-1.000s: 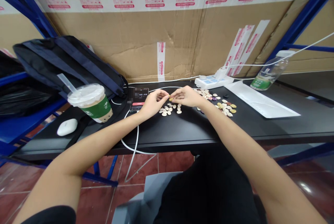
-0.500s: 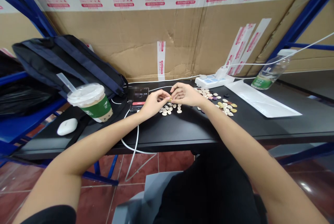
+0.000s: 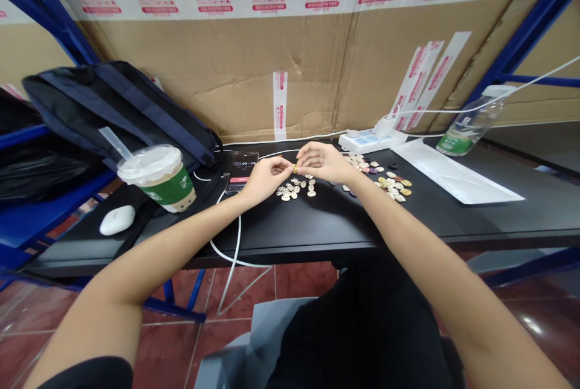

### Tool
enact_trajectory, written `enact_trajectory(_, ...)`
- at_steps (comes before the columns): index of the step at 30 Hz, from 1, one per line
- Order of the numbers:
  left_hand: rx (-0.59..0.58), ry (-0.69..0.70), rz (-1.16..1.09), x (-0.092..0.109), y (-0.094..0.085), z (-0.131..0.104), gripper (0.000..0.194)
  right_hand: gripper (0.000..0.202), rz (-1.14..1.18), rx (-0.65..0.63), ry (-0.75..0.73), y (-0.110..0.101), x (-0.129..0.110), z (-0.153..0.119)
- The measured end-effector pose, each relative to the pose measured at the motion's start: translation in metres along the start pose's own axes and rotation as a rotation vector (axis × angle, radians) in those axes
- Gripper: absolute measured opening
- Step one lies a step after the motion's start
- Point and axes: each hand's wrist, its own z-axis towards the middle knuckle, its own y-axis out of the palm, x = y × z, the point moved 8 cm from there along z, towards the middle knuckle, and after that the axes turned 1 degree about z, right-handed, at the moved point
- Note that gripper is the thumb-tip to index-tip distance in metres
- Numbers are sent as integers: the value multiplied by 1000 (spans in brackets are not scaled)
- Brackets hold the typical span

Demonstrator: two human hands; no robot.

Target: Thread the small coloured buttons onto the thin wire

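Note:
A small yellow button (image 3: 295, 168) is held up between the fingertips of both hands. My left hand (image 3: 269, 176) pinches it from the left, and my right hand (image 3: 319, 162) from the right with thumb and finger. Below them on the black table lies a group of cream oval buttons (image 3: 290, 190) with small holes. To the right of my right hand are more loose buttons (image 3: 395, 186) in cream, yellow and brown. Behind these, a further pile of pinkish, white and purple buttons (image 3: 362, 165) is partly hidden by my right wrist.
Left of the hands lie a phone (image 3: 242, 165) and white cable (image 3: 235, 244), then a lidded drink cup (image 3: 158, 180), a white case (image 3: 116, 220) and a backpack (image 3: 122, 105). A power strip (image 3: 372, 142), white sheet (image 3: 453, 174) and plastic bottle (image 3: 475, 120) are on the right.
The fingertips have shifted slightly, and more of the yellow button shows between them. The phone's timer display has changed. Buttons on the table look the same.

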Motion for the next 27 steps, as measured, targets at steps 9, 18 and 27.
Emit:
enact_trajectory(9, -78, -11, 92, 4, 3, -1, 20, 44, -19, -16, 13, 2, 2, -1)
enact_trajectory(18, -89, -8, 78, 4, 4, -2, 20, 44, -34, -21, 10, 2, -1, -2)
enact_trajectory(27, -78, 104, 512, 4, 6, -7, 16, 14, -352, 18, 14, -10, 13, 1)
